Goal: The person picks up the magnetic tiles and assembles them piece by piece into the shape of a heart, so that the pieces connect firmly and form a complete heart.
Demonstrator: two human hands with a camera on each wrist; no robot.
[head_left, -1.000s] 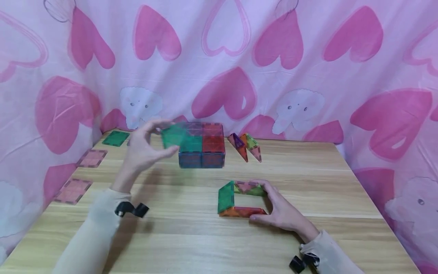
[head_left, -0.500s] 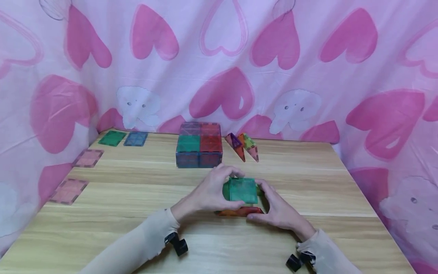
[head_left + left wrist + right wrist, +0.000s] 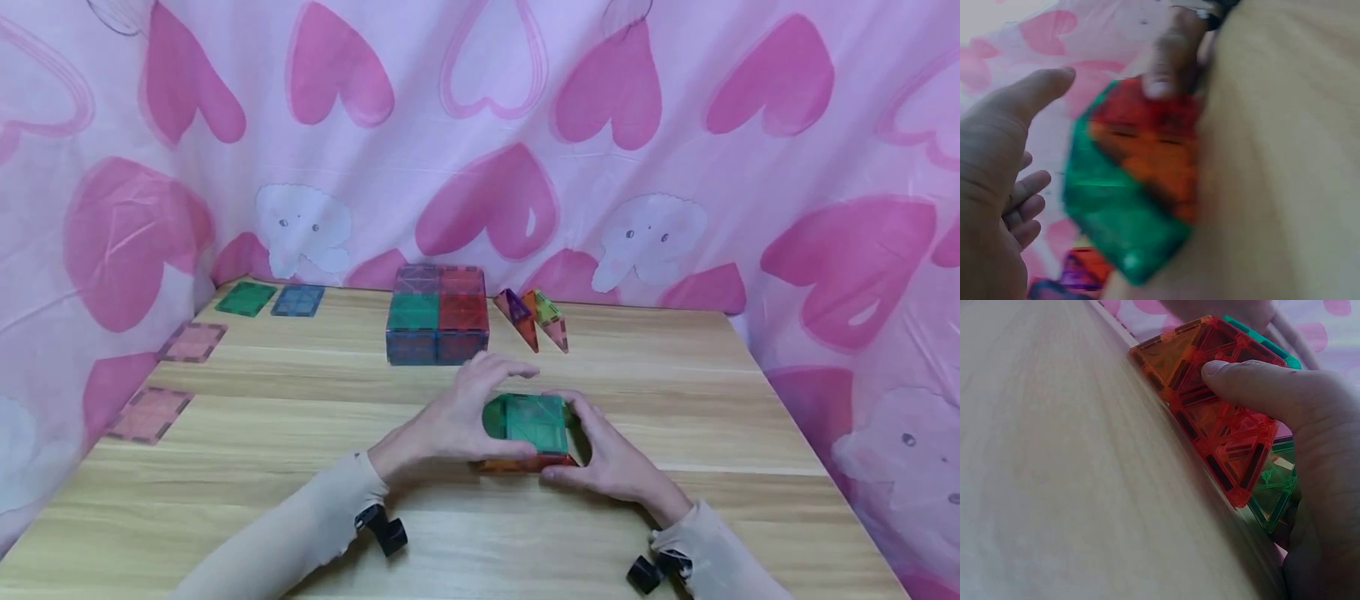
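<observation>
My right hand grips a small structure of translucent magnetic tiles at the front middle of the table. In the right wrist view its thumb lies on the front wall of red and orange triangles; a green triangle shows on the far side. A square green magnetic tile lies across the top, beside a sloping green one. My left hand hovers at the structure's left, thumb and fingers spread. In the left wrist view the left hand stands apart from the blurred structure.
A box of blue, green and red magnetic tiles stands at the back. Right of it lie small triangle pieces. Along the left are a green square, a blue square and two pink squares. A pink curtain hangs behind.
My left hand has carried the green square tile from the back left to the structure, laid it on top and let go. The right hand has kept its hold.
</observation>
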